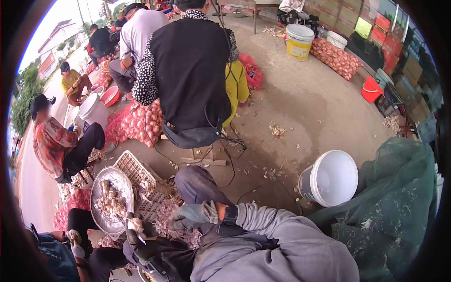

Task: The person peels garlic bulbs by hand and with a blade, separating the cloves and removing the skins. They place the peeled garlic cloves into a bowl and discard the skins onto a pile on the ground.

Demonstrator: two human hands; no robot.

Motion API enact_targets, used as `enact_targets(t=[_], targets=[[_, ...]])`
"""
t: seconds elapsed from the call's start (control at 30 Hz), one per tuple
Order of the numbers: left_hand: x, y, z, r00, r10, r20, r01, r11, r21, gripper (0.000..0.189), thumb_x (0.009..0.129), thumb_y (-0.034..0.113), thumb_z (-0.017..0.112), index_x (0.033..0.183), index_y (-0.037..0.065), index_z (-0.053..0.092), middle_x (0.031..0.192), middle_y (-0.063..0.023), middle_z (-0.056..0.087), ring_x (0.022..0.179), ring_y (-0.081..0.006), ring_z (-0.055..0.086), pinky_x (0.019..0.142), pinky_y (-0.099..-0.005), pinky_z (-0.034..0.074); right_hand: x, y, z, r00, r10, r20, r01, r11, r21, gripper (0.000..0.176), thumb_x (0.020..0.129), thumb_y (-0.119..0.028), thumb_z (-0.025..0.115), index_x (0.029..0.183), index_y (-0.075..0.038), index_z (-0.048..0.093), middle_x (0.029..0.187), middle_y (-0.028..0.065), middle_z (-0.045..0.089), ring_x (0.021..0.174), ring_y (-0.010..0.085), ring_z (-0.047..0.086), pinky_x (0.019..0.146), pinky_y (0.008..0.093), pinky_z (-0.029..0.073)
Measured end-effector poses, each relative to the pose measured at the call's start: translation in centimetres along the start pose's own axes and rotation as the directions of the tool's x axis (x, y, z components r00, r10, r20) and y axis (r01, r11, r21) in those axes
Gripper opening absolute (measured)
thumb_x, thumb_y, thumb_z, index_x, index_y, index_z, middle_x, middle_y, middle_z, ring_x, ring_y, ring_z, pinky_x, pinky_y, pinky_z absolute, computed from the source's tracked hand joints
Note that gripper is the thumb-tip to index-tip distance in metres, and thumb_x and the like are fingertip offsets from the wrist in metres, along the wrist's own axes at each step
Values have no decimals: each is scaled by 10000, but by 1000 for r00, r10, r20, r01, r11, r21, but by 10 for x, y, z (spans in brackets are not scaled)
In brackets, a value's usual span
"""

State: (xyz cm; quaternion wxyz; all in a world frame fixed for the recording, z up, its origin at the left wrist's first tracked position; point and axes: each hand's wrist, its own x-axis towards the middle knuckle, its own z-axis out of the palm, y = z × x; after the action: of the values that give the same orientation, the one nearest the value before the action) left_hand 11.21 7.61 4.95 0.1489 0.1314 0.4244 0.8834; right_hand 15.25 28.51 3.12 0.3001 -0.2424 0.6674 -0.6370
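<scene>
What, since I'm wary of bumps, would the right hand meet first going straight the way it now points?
Probably the garlic held in the left hand, though depth is unclear: the right hand could brush the loose skins first.

The floor carries a white bucket right of the right hand. Pale scraps lie beyond that hand.
</scene>
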Motion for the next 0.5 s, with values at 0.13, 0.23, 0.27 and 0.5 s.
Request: enact_targets(t=[0.13, 0.23, 0.27, 0.5], targets=[[24, -4, 23, 997, -1, 75, 3, 999, -34, 576, 950, 338, 665, 1348, -53, 523, 1040, -111, 664, 864, -212, 642, 727, -333, 548, -9, -13, -29, 997, -17, -81, 22, 998, 58, 241, 1030, -228, 592, 1141, -24, 657, 858, 12, 649, 736, 113, 596, 646, 299, 527], [46, -12, 50, 999, 28, 40, -26, 998, -49, 589, 957, 348, 659, 1355, -60, 517, 1046, -111, 661, 863, -210, 639, 711, -328, 543, -19, 13, -52, 978, -150, -144, 137, 986, -91, 255, 1017, -176, 600, 1185, 13, 633, 968, 40, 661, 812, 139, 619, 718, 299, 557], [45, -7, 31, 998, 45, -36, -46, 999, -29, 593, 959, 351, 657, 1358, -63, 515, 1049, -111, 660, 862, -209, 638, 706, -326, 542, -16, 28, -55, 962, -217, -164, 160, 940, -301, 265, 1016, -160, 595, 1205, 24, 625, 998, 54, 660, 826, 150, 625, 734, 295, 560], [-20, 3, 2, 978, 31, -208, -23, 999, 40, 755, 919, 452, 684, 1438, -50, 463, 1125, -122, 666, 933, -218, 656, 796, -303, 530, -20, -9, -44, 951, 242, -194, -184, 944, 274, 311, 1032, -253, 613, 1149, 33, 645, 877, 15, 639, 764, 83, 612, 674, 231, 517]])
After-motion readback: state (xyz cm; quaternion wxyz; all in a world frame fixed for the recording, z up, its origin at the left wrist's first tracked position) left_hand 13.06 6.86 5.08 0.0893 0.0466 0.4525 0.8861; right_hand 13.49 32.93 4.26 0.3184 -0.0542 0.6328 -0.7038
